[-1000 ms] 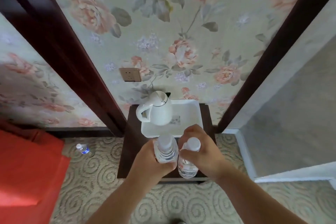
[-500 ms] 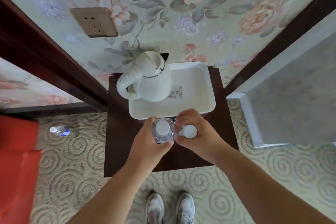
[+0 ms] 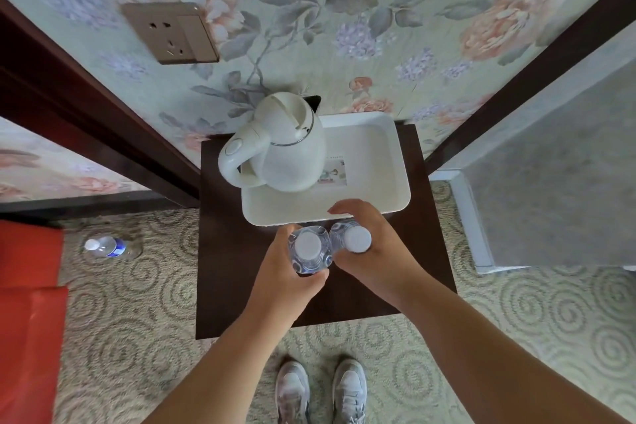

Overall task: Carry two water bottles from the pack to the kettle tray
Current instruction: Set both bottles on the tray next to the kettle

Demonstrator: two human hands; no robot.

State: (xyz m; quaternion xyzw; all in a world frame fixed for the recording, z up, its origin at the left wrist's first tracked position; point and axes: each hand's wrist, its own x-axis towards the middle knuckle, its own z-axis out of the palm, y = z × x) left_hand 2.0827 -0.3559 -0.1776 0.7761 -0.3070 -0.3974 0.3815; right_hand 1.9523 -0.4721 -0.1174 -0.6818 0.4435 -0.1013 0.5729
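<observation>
Against the floral-papered wall (image 3: 309, 27), a small dark-brown wooden table (image 3: 241, 268) is seen from above, standing on patterned beige carpet (image 3: 137, 320). On its far half a white rectangular plastic tray (image 3: 389, 179) is set, with a white plastic electric kettle (image 3: 289, 148) occupying the tray's left part; the right part of the tray is bare.

Above the table's middle, just short of the tray's near rim, two clear plastic water bottles are held upright, side by side and touching or very nearly so. The left-held bottle (image 3: 309, 251) is wrapped by the left hand (image 3: 285, 279), fingers curled round the body below the white cap. The right-held bottle (image 3: 356, 239) is enclosed by the right hand (image 3: 371, 251), fingers closed over the shoulder, only cap and neck being visible. Whether either base rests on the table cannot be told.

Judgement: both bottles appear full, hence moderately heavy for their size; the thin walls are expected to yield if squeezed, and the smooth plastic may slip. A hold round the upper body, beneath the shoulder, is considered soundest. Placement on the tray's bare right part is not yet done.

A third bottle with a blue label (image 3: 106, 246) is noted lying on the carpet, well apart to the left. Grey shoes (image 3: 320, 389) are visible below.
</observation>
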